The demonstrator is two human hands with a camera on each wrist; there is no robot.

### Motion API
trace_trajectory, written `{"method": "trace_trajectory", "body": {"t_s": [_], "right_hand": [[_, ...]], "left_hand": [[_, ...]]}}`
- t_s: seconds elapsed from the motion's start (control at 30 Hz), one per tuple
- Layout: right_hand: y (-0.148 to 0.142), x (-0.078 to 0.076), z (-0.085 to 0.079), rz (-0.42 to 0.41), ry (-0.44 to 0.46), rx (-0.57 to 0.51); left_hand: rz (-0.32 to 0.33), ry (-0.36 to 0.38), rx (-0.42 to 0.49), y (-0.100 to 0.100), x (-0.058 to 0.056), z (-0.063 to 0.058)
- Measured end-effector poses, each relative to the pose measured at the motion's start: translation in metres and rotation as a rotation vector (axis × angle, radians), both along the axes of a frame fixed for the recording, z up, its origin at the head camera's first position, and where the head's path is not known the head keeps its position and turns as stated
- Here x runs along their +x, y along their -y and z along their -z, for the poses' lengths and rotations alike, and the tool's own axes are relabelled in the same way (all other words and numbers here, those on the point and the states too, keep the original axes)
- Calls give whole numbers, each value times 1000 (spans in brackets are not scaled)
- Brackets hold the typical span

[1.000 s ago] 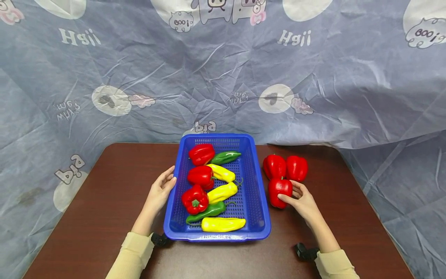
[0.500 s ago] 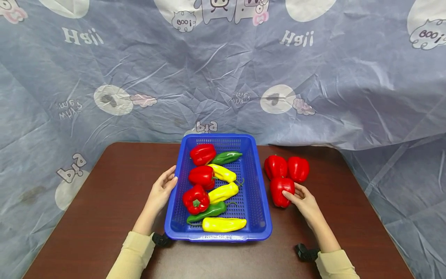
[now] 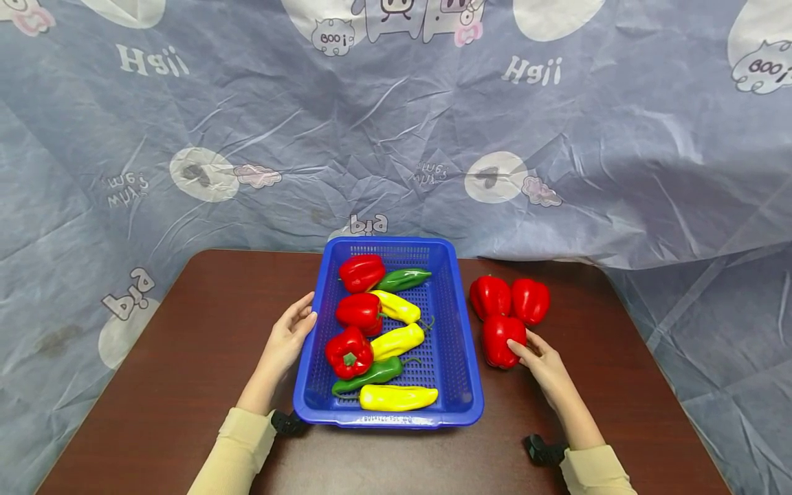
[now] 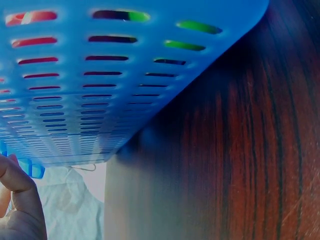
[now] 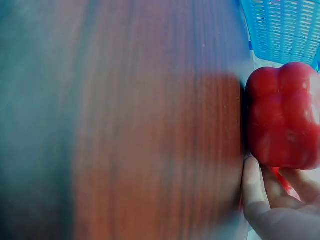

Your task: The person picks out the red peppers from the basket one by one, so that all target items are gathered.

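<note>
A blue perforated basket (image 3: 468, 385) holds red bell peppers (image 3: 359, 311), yellow long peppers (image 3: 397, 397) and green long peppers (image 3: 403, 279). At its left rim, my left hand (image 3: 287, 342) holds on with curved fingers and thumb; bent fingers also show beside the rim in the left wrist view. Right of the basket, my right hand (image 3: 547, 370) has its thumb and fingers on the near side of a red bell pepper (image 3: 502, 340) standing on the table. In the right wrist view, fingertips (image 5: 251, 172) meet that pepper's lower end.
Two more red bell peppers (image 3: 491, 297) sit right behind the handled one. The dark brown wooden table (image 3: 204, 357) extends on both sides of the basket. A grey-blue printed cloth (image 3: 383, 124) hangs behind the table's far edge.
The handled red bell pepper has shifted slightly right and turned, against the two behind it. My right thumb has slid toward its right edge. My left hand stays at the basket rim.
</note>
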State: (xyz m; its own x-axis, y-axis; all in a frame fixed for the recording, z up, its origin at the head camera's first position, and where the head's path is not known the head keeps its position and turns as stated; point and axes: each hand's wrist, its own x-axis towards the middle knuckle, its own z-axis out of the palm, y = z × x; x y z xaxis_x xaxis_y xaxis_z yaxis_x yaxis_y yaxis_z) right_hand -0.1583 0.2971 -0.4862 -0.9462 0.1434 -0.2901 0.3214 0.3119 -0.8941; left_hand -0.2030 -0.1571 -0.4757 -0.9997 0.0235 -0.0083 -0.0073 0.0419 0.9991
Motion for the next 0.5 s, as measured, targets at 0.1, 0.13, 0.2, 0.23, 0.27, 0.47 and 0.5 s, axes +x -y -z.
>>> {"method": "trace_trajectory", "body": {"t_s": [0.1, 0.13, 0.2, 0.23, 0.27, 0.47, 0.5], "right_hand": [[-1, 0, 0, -9, -19, 5], [-1, 1, -2, -9, -22, 3], [-1, 1, -4, -6, -29, -4], [-1, 2, -6, -7, -39, -5], [-2, 2, -9, -4, -55, -9], [-2, 5, -31, 26, -193, 13], [-1, 5, -36, 34, -208, 28]], "left_hand": [[0, 6, 2, 0, 0, 0], [0, 9, 1, 0, 0, 0], [1, 7, 3, 0, -1, 0], [2, 4, 4, 0, -1, 0], [3, 1, 5, 0, -1, 0], [2, -10, 7, 1, -1, 1], [-1, -12, 4, 1, -1, 1]]}}
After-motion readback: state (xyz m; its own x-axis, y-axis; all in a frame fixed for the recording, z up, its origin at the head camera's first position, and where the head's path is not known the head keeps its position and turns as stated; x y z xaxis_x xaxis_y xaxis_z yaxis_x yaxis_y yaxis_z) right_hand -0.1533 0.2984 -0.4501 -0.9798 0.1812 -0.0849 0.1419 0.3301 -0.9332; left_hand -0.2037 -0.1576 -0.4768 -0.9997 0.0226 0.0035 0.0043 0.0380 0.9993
